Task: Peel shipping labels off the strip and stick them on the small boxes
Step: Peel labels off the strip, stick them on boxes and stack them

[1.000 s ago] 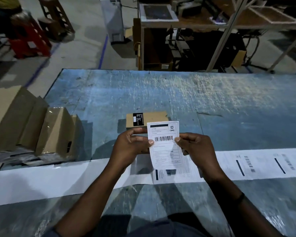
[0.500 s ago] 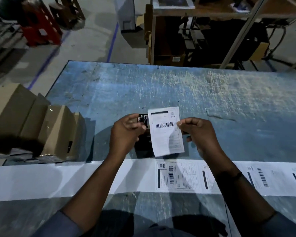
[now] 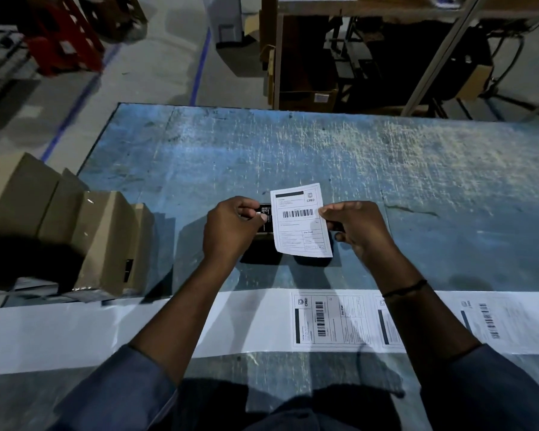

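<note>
At frame centre, the grip of your right hand [image 3: 358,234] pinches the white rectangular paper label [image 3: 299,222] by its right edge, long axis up-frame, over the small shadowed box [image 3: 263,248] clamped by your left hand [image 3: 231,231].

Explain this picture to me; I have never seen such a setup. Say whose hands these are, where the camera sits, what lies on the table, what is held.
No machine here: a person works with two bare hands. One wide-angle camera worn on the head looks forward and down, so the arms enter from below. The surface is a scratched blue table. Across its near side lies a long white backing strip carrying printed shipping labels. At the left stands a stack of brown cardboard boxes. The right hand pinches the right edge of a peeled white barcode label, held over a small cardboard box with a black sticker. The left hand pinches that box's left end. The label hides most of the box, so whether they touch is unclear.
</note>
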A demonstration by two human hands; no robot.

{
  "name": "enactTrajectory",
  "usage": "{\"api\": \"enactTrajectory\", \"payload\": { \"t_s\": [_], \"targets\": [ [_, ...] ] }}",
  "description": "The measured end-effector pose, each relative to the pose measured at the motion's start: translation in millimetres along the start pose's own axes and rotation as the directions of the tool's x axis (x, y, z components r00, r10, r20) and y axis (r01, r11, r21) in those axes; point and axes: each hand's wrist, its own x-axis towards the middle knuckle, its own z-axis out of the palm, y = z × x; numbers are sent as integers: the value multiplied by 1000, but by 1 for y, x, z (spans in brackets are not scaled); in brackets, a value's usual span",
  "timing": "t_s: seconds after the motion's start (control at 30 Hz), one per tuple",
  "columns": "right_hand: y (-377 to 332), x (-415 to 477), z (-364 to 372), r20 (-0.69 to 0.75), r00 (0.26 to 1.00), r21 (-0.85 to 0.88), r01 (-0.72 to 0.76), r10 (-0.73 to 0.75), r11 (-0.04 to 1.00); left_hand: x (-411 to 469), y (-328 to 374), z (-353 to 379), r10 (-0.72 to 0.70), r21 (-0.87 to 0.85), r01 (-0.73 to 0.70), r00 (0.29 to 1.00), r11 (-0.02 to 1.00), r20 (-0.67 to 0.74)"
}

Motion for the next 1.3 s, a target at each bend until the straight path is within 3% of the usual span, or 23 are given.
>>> {"api": "enactTrajectory", "payload": {
  "t_s": [0.5,0.93,1.3],
  "targets": [
    [-5,-5,7,-66,997,-128,30,-38,991,0,2,8,21,58,-20,1000,998,-2],
    [-2,-14,17,-151,960,-373,168,-238,913,0,0,9,48,86,-48,999,995,3],
    [0,-16,21,-164,947,-435,183,-278,881,-1,1,8,42,85,-43,999,996,15]
  ]
}}
